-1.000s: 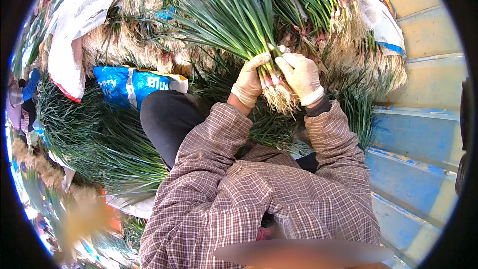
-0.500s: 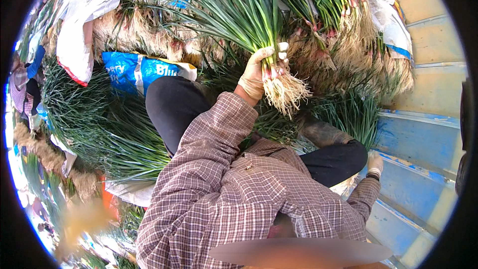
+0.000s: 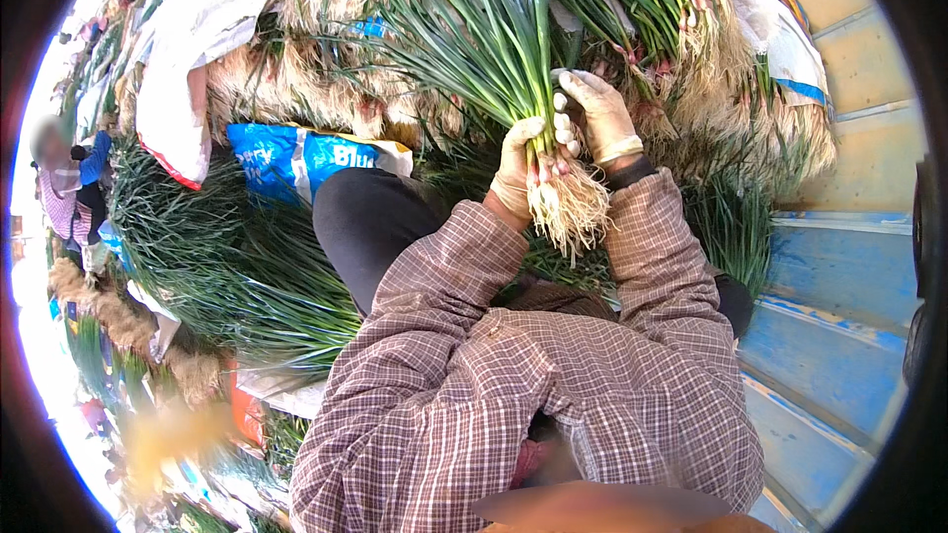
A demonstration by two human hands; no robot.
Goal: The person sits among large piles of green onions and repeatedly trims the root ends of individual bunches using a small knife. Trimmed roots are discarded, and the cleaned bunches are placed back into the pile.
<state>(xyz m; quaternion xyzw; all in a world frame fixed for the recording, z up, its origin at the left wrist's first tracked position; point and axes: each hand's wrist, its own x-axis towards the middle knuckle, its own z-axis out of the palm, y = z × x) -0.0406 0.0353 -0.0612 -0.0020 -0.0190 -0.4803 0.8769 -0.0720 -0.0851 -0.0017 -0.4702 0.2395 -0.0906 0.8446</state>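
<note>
A bunch of spring onions (image 3: 513,59) stands upright in front of me, leaves up, with pale bulbs and shaggy roots hanging below. My left hand (image 3: 515,166), in a whitish glove, is wrapped round the stalks just above the bulbs. From the right, my right hand (image 3: 602,116), gloved too, meets the same bunch at about the height of the left fingertips. Its fingers are bent together against the stalks; anything small between them is too fine to see.
Stacked spring onions (image 3: 681,10) line the far side, roots toward me. A blue plastic bag (image 3: 321,160) lies beyond my left knee. More green leaves (image 3: 217,247) are heaped at left, near another person (image 3: 69,183). Blue and yellow panels (image 3: 839,281) form the right side.
My right hand has come up from low on the right and joined the left at the bunch. The left hand keeps its hold; the view has shifted slightly.
</note>
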